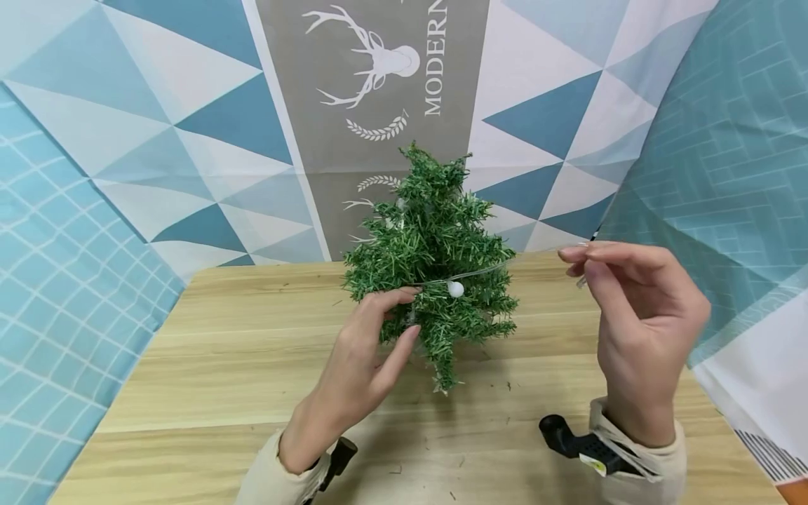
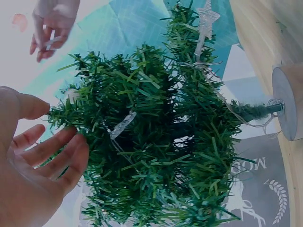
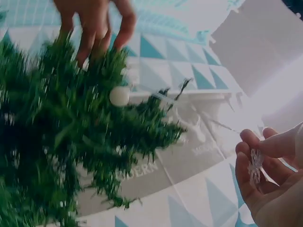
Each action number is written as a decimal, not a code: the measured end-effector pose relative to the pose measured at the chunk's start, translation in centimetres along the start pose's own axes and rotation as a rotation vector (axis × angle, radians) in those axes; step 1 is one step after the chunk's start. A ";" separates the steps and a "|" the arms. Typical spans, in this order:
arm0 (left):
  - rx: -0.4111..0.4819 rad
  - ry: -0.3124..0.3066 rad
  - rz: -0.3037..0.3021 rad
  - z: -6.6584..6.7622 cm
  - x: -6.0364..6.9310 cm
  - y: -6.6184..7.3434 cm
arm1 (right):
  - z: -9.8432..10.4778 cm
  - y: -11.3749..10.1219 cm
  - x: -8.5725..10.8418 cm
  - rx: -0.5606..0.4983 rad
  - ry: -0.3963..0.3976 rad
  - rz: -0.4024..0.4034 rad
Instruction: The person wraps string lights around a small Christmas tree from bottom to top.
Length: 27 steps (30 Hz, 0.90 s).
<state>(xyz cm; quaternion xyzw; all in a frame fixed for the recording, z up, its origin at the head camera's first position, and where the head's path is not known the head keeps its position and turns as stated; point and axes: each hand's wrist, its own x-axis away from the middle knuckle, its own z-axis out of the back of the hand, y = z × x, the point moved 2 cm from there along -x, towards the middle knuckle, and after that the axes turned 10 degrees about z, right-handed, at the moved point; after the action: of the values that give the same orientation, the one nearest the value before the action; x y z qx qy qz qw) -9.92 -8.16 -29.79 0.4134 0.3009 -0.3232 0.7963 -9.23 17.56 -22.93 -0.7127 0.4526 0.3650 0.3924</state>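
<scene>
A small artificial Christmas tree stands on a wooden table. Around its branches runs a clear string of lights with a white ball on it. My left hand touches the near left branches, its thumb and fingers apart; the left wrist view shows the fingers against the branch tips. Out to the right, my right hand pinches the string between thumb and fingers. The wire stretches from there to the tree. A clear textured ornament lies within the right hand's fingers.
The wooden table carries scattered needle bits. A clear star hangs low on the tree, near its round wooden base. Patterned cloth covers the back wall, and blue cloth hangs at the left.
</scene>
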 end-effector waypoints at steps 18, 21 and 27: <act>-0.041 0.068 -0.072 1.8 -0.5 1.0 | 0.7 2.5 -5.0 0.630 -0.372 0.265; -0.046 0.088 -0.077 2.2 -0.7 1.0 | 0.6 3.1 -5.9 0.887 -0.482 0.385; -0.086 0.117 -0.068 3.3 -0.9 0.7 | 0.4 4.4 -7.1 0.970 -0.716 0.448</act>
<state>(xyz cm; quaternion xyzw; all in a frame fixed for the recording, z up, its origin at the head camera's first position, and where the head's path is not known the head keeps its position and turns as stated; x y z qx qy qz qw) -9.27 -10.42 -27.24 0.3864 0.3744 -0.3121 0.7830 -15.72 19.15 -17.92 -0.1766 0.5451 0.4073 0.7112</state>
